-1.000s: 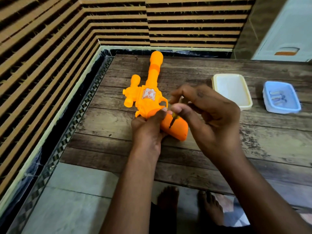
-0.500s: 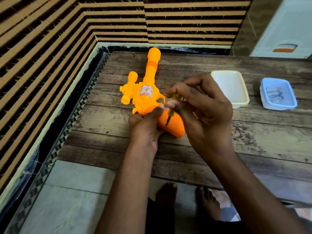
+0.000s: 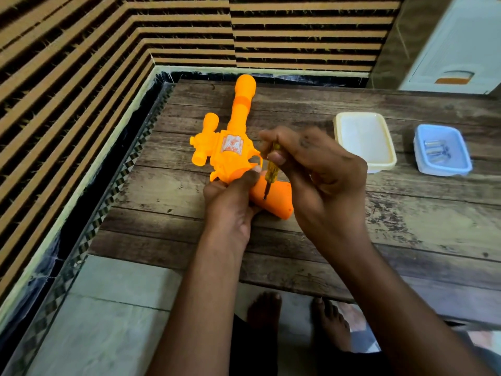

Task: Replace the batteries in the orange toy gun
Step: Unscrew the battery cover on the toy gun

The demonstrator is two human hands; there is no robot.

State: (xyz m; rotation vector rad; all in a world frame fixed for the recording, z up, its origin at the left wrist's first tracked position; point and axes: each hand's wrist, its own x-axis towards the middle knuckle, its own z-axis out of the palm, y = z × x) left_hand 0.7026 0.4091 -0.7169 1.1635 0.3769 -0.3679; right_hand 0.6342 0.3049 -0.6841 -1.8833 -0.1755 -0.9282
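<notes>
The orange toy gun [image 3: 233, 147] lies on the wooden table [image 3: 406, 226], barrel pointing away from me. My left hand [image 3: 230, 199] grips it where the body meets the handle, thumb across the top. My right hand [image 3: 317, 172] pinches a small yellow-handled screwdriver [image 3: 271, 169] between thumb and fingers. Its tip sits on a screw hole in the orange handle [image 3: 279, 199]. A blue tray [image 3: 442, 150] at the right holds a few silver batteries [image 3: 435, 151].
A cream tray [image 3: 364, 141] stands empty between the gun and the blue tray. A striped wall borders the table on the left and far side. A white appliance [image 3: 455, 50] stands at the back right. My bare feet [image 3: 298, 318] show below the table's front edge.
My right hand has shifted so the screwdriver's yellow handle now shows more fully, standing steeper over the gun's handle. My left hand keeps its grip on the gun.
</notes>
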